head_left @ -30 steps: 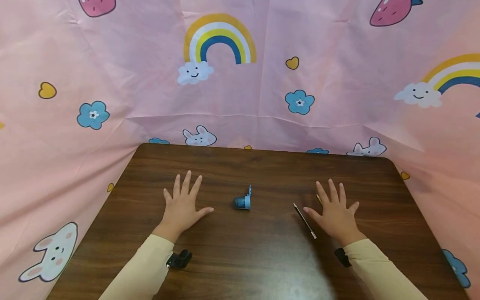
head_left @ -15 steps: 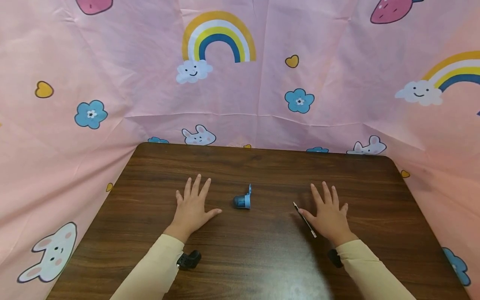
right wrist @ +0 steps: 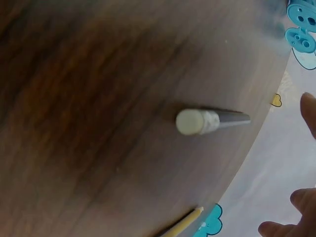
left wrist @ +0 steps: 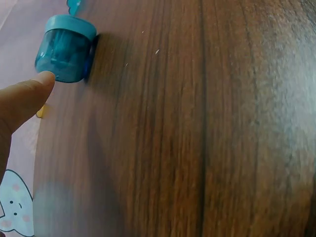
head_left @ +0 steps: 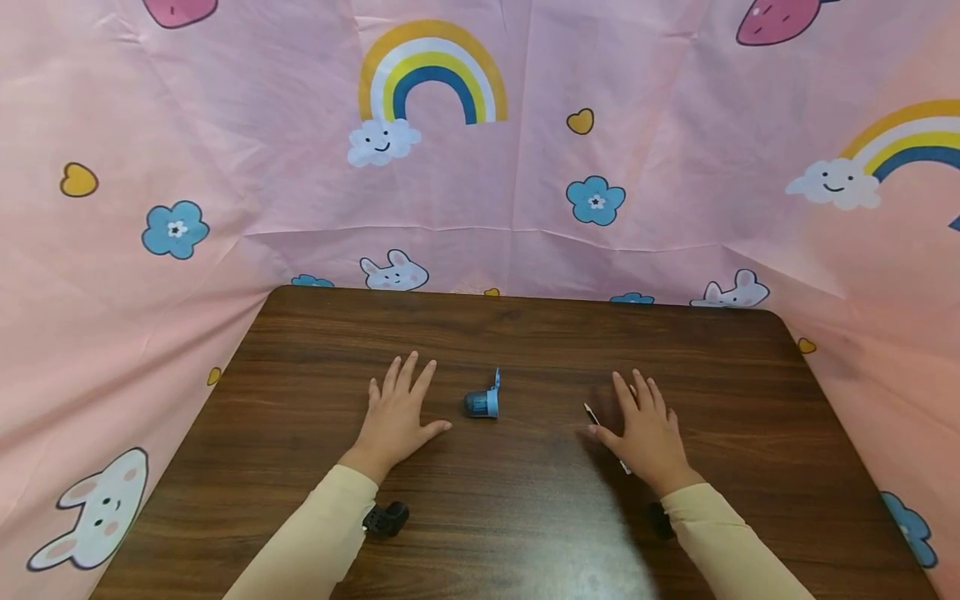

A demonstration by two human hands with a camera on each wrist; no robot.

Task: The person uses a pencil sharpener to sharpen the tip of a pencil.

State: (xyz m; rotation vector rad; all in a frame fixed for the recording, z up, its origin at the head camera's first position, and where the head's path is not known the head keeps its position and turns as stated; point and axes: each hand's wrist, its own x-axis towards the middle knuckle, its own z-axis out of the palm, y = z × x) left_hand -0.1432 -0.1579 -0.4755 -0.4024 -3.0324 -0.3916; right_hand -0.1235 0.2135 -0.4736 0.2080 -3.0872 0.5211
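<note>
A blue pencil sharpener [head_left: 481, 404] with a clear tinted body lies on its side on the dark wooden table [head_left: 525, 533], its flip lid standing up. My left hand [head_left: 393, 423] is to the left of it, fingers spread and holding nothing. In the left wrist view the thumb [left wrist: 29, 96] overlaps the body of the sharpener [left wrist: 64, 54]. On the right, my right hand [head_left: 647, 437] hovers with spread fingers over a dark pencil [right wrist: 207, 121] with a white eraser end, hiding part of it. A yellow pencil [right wrist: 183, 224] lies beyond, mostly covered by this hand in the head view.
A pink cloth [head_left: 540, 167] printed with rainbows, flowers and rabbits hangs behind the table and along both sides. Each wrist carries a small black camera [head_left: 386, 519] at the sleeve's end.
Both hands have moved inward, the left one rightward closer to the sharpener and the right one leftward over the dark pencil. Sharpener and dark pencil have stayed in place.
</note>
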